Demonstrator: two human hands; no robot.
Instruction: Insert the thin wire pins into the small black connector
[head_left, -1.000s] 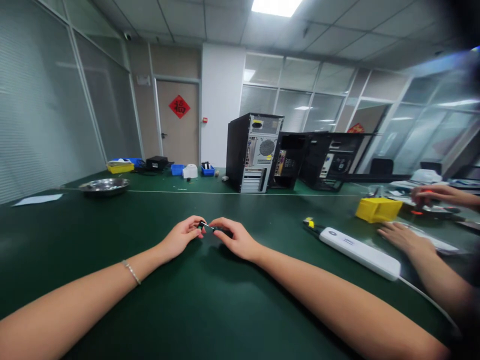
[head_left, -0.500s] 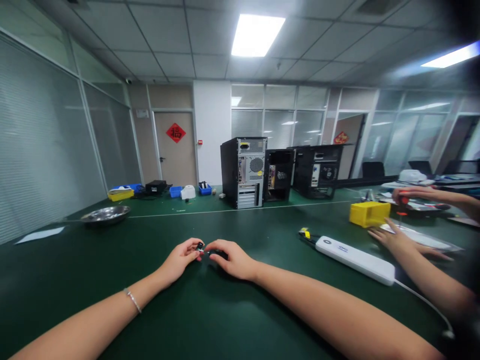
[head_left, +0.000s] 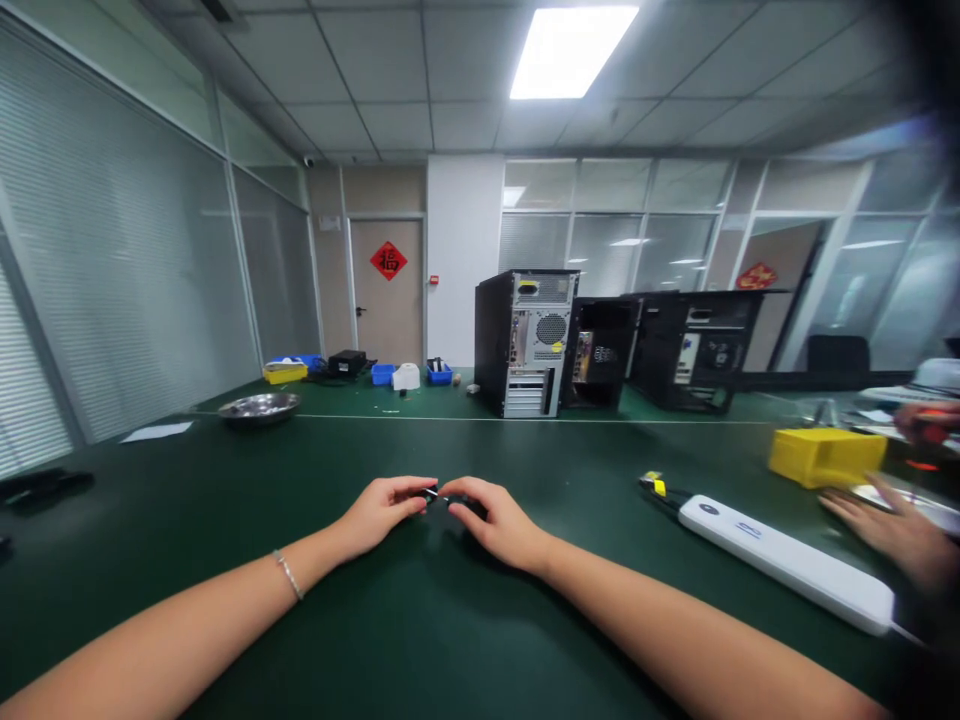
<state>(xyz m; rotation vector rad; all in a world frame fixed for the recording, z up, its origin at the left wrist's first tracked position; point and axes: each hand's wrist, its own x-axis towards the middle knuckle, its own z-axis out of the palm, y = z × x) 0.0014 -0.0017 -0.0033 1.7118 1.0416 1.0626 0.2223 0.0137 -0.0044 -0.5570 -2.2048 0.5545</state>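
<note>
Small dark part (head_left: 431, 493) pinched in left hand (head_left: 378, 514); right hand (head_left: 496, 520) holds dark item (head_left: 457, 501), both above worktop (head_left: 330, 655).

Both forearms are bare, with no sleeve on any part that shows. Around the left wrist goes a thin, silvery bracelet (head_left: 288, 576), light in tone, its fine surface detail too small to make out. The right wrist carries no band, and the left hand (head_left: 379, 515) and right hand (head_left: 499, 522) are gloveless.
</note>
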